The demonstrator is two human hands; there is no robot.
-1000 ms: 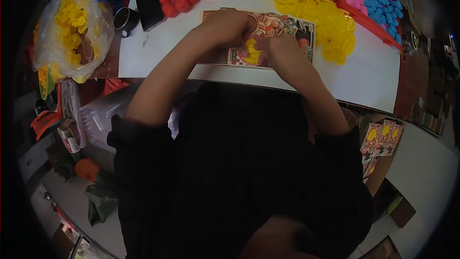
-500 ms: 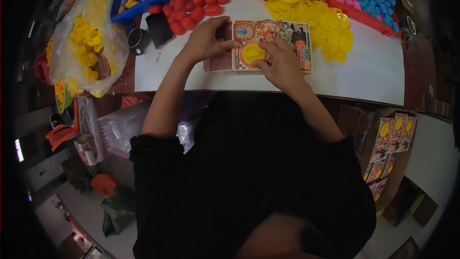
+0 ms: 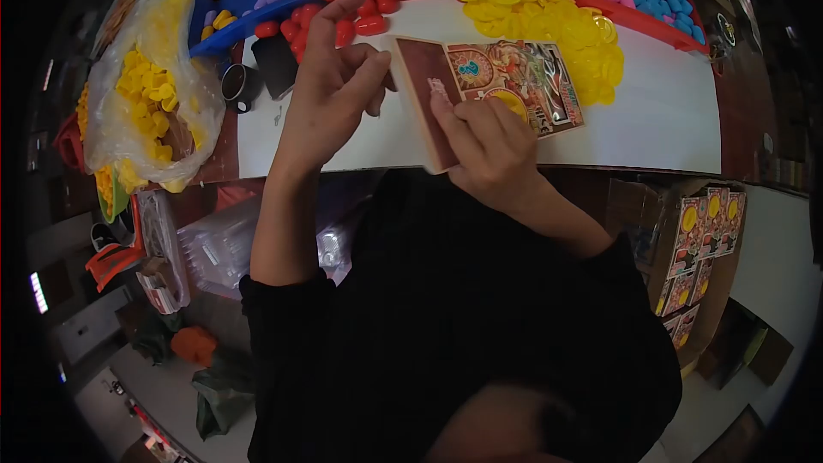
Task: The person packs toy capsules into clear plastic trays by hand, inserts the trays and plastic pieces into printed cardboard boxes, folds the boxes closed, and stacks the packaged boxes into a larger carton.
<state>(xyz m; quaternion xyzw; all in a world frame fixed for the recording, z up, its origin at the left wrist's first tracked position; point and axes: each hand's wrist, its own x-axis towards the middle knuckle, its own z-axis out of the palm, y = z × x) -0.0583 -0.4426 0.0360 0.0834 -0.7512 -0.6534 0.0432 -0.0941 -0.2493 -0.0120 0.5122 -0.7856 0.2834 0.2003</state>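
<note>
A printed cardboard box (image 3: 549, 77) with brown sides is tilted above the white tabletop. Its colourful front has a round yellow knob (image 3: 507, 103), partly covered by fingers. My right hand (image 3: 495, 147) grips the box from the near side, fingers bent over its front and left edge. To the left of the box, apart from it, my left hand (image 3: 333, 94) is raised with the index finger stretched out and the other fingers loosely bent. Nothing shows in it. Behind lie red plastic pieces (image 3: 371, 25) and a heap of yellow discs (image 3: 591, 50).
Blue trays (image 3: 257, 13) and a red tray (image 3: 651, 24) of coloured pieces line the back. A clear bag (image 3: 111, 124) of yellow parts, a dark cup (image 3: 240, 86) and a black phone-like slab (image 3: 274, 67) are at left. A carton (image 3: 707, 326) holds similar boxes at lower right.
My left hand has let go of the box and moved up and left. My right hand has shifted from the yellow knob to the box's edge, and the box is now turned and tilted.
</note>
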